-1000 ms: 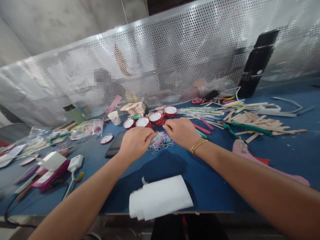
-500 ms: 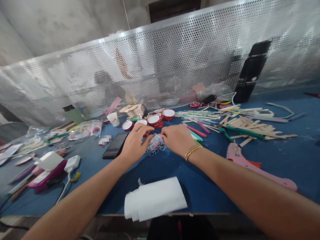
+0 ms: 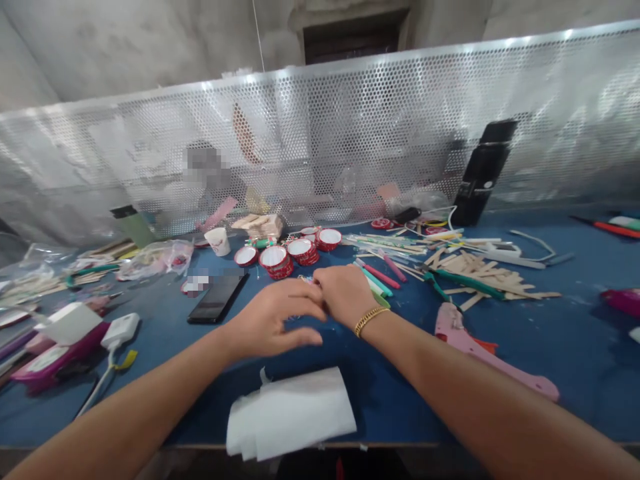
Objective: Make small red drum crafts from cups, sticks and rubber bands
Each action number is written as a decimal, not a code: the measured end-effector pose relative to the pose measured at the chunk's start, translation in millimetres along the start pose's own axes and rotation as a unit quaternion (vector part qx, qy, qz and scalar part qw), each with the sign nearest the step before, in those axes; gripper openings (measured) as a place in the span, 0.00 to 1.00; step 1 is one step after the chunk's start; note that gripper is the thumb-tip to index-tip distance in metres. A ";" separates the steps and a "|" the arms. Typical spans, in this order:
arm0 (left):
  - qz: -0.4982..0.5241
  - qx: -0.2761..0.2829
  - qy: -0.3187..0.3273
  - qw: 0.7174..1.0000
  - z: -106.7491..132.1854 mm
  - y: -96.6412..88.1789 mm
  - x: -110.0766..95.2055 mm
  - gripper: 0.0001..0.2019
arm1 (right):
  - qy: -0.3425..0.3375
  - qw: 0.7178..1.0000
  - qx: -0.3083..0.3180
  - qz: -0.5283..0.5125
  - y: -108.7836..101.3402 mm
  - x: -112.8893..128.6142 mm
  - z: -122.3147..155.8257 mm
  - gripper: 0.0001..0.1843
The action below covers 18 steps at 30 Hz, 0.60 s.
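My left hand [image 3: 277, 320] is open above the blue table, its thumb stretched out and its fingers spread toward the right hand. Curled fingers close my right hand [image 3: 346, 293], a gold chain bracelet at its wrist; what it pinches is hidden. Both hands meet over a small tangle of thin pastel-coloured strands [image 3: 306, 280], which they mostly cover. Just behind them stand red-patterned round tins or rolls with white tops [image 3: 277, 259]. Coloured pens [image 3: 380, 275] lie right of my right hand. A folded white cloth or tissue [image 3: 295, 413] is at the table's front edge.
To the left lie a black phone [image 3: 219, 297], a white charger [image 3: 120, 330] and a paper cup [image 3: 218, 242]. Wooden sticks [image 3: 495, 273], green-handled pliers [image 3: 467, 283] and a pink glue gun [image 3: 490, 350] are on the right. A perforated metal screen [image 3: 400, 147] stands behind.
My left hand has swung over in front of the strands and spread its thumb and fingers, hiding most of them. My right hand stays curled there. The view has shifted slightly right.
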<state>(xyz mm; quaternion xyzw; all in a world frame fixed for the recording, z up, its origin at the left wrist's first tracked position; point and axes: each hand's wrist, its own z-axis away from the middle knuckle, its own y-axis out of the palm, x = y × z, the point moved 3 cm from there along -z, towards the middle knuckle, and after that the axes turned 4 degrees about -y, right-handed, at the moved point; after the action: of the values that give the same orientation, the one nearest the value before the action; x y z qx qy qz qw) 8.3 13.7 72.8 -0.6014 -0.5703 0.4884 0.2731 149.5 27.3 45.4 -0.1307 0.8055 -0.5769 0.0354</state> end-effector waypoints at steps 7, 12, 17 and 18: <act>-0.089 0.161 -0.025 0.983 14.6 30.5 -64.1 0.29 | 0.020 1.000 -0.020 0.009 -1.0 -3.3 -3.0 0.17; -0.137 0.187 0.003 0.973 17.9 42.1 -53.7 0.19 | 0.025 0.999 -0.022 0.002 0.4 -5.7 -3.7 0.15; -0.177 0.164 0.015 0.970 9.1 36.9 -39.4 0.17 | 0.022 0.999 -0.025 -0.001 -2.1 -3.4 -3.6 0.16; -0.193 0.156 -0.004 0.969 9.2 36.7 -38.7 0.18 | 0.020 0.999 -0.025 -0.001 -2.9 -2.8 -3.5 0.16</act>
<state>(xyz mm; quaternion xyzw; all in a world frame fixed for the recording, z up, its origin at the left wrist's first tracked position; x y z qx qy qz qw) 20.3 -32.6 47.5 -0.4277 -0.5940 0.5116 0.4500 151.9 30.4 49.0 -0.1207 0.8200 -0.5593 0.0152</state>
